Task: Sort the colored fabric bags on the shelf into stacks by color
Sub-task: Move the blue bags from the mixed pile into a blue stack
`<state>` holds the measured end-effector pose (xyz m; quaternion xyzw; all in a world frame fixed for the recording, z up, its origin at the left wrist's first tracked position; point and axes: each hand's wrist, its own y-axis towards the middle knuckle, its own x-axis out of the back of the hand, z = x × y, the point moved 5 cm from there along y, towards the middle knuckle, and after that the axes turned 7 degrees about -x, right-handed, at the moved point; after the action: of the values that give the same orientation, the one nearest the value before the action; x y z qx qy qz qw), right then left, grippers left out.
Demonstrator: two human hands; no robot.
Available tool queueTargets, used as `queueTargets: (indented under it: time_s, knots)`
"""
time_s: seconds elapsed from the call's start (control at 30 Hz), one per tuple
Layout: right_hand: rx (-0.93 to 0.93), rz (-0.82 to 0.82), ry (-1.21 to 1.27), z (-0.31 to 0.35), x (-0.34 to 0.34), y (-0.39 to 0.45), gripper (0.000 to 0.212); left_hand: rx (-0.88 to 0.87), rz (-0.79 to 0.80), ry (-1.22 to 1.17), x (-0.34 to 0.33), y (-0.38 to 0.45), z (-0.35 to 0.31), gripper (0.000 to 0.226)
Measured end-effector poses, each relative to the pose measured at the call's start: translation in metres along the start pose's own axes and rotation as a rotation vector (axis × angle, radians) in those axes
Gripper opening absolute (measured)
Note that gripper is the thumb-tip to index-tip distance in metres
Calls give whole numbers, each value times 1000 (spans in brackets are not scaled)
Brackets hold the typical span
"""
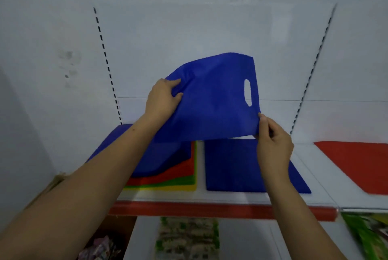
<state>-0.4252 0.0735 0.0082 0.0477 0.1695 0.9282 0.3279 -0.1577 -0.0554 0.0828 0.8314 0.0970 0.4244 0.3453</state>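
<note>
A blue fabric bag (pixel 212 100) with a cut-out handle hangs in the air above the white shelf (pixel 200 167). My left hand (pixel 162 98) grips its left edge and my right hand (pixel 273 142) pinches its lower right corner. Under it on the left lies a mixed pile (pixel 168 173) with blue on top, then red, green and yellow layers. A flat blue stack (pixel 233 165) lies in the middle of the shelf, partly behind my right hand. A red bag (pixel 361 163) lies at the right.
The shelf has a red front strip (pixel 210 210) and a white back wall with slotted uprights (pixel 107 64). Below it sit packaged goods (pixel 186 238) and green packets (pixel 369 234). A cardboard box (pixel 100 243) stands at the lower left.
</note>
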Motion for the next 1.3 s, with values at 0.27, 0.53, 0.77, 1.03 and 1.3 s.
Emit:
queueTargets:
  time_s: [0.27,0.53,0.77,1.03,1.3]
  knots:
    - [-131,-111,-88,-72,96,41,32,62,125,-160,-86,2,-82,57]
    - [-159,30,-771,-145,131,49,31,202,439,73,-174,-41,-67,35]
    - [-45,76,-1046,-171,127,40,29,411,589,200,-225,-77,-4,13]
    - [-30,182,-1062,-172,126,45,32,448,777,346,-255,-78,-5,37]
    - [-43,48,-877,-140,115,41,38,308,694,166,-230,-43,-49,32]
